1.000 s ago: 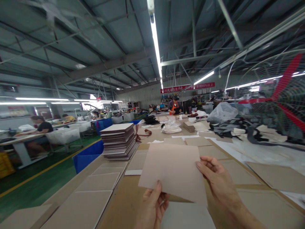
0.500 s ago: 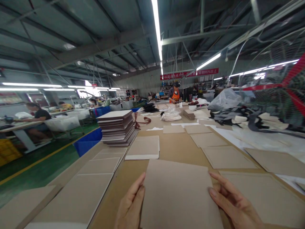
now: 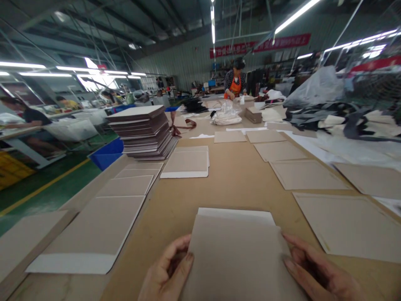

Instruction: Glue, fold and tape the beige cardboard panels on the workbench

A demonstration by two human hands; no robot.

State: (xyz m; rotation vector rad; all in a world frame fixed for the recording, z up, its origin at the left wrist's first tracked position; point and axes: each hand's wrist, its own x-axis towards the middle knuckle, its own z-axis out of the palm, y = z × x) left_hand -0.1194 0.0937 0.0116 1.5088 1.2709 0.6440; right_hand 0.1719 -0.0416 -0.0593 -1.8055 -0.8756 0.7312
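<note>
Left hand (image 3: 171, 267): fingers and thumb held the left edge of a flat, four-sided, grey-brown card sheet (image 3: 238, 255).
Right hand (image 3: 316, 267): pinched its right edge.
Card sheet: tilted up a second ago, now lower between the hands, over a thin white sheet (image 3: 234, 212); they seemed nearly lined up.
Tall brown-and-white card stack (image 3: 142, 136): stood farther off, left.

The only view looks from head height, facing forward and down along a brown-topped worktable (image 3: 188, 192). The left hand (image 3: 169, 267) and right hand (image 3: 319, 269) are nearest, cut off by the bottom edge; the wide field reaches past an orange-aproned co-worker (image 3: 234, 85) to a red banner (image 3: 282, 42) by the back wall (image 3: 184, 69).
</note>
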